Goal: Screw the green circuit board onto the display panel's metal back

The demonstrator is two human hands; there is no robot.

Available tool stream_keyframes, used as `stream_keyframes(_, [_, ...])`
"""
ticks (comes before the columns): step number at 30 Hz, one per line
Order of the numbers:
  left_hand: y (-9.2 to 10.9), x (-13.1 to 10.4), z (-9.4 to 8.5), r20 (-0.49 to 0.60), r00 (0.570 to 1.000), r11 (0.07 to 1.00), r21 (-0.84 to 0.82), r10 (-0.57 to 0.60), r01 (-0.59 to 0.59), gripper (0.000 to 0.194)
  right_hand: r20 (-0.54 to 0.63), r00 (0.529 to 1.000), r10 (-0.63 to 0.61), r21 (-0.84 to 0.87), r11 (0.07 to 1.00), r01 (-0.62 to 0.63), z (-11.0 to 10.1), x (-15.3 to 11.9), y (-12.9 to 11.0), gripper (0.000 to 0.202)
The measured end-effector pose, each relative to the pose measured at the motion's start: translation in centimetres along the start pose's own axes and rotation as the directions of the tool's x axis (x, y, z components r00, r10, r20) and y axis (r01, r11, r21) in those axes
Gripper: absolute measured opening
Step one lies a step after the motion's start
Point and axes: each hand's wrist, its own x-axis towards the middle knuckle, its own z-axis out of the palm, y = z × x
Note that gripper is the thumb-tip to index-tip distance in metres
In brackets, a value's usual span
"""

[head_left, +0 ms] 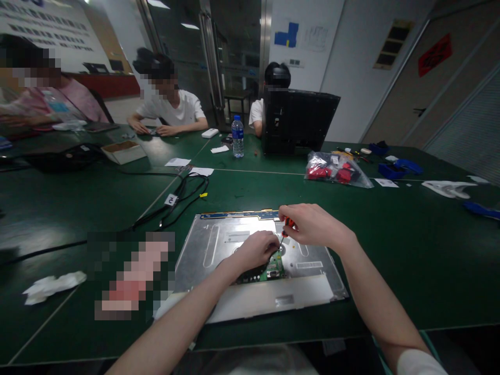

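Note:
A flat silver metal panel (253,307) lies on the green table in front of me, with a blue strip (230,214) along its far edge. Near its middle is a green circuit board (275,266). My right hand (310,221) is closed round a red and black screwdriver (288,227), whose shaft slants down to the board's upper edge. My left hand (255,252) rests over the board's left part, fingers bent together beside the screwdriver tip. Whatever those fingers hold, if anything, is hidden.
Black cables (156,212) run left of the panel. Beyond it stand a water bottle (237,136), a black monitor (299,122) and a plastic bag with red parts (338,169). Blue trays (392,171) lie at the right. Several people sit across the table.

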Motion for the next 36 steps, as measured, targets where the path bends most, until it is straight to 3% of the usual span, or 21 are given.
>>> stream_keyframes(6, [0.12, -0.06, -0.09, 0.003, 1.0, 1.0, 0.001, -0.001, 0.001, 0.014, 0.013, 0.997, 0.079, -0.064, 0.995, -0.078, -0.07, 0.26, 0.03, 0.017])
stream_keyframes(15, [-0.01, -0.01, 0.04, 0.008, 1.0, 1.0, -0.005, 0.002, -0.002, 0.016, 0.039, 0.999, -0.016, 0.063, 0.998, 0.013, -0.12, -0.18, -0.18, 0.019])
stream_keyframes(25, [0.22, -0.05, -0.18, 0.006, 1.0, 1.0, 0.003, -0.005, 0.005, 0.014, 0.019, 0.996, 0.083, -0.036, 0.996, -0.083, -0.2, 0.12, -0.25, 0.012])
stream_keyframes(32, [0.13, -0.02, -0.06, 0.007, 1.0, 1.0, -0.007, -0.001, 0.001, 0.016, 0.026, 1.0, -0.013, 0.034, 0.999, 0.012, -0.11, -0.1, -0.15, 0.015])
stream_keyframes(36, [0.07, -0.02, 0.0, 0.007, 1.0, 1.0, -0.01, 0.0, 0.0, 0.018, 0.042, 0.999, 0.003, 0.043, 0.999, -0.005, -0.12, 0.0, -0.44, 0.019])
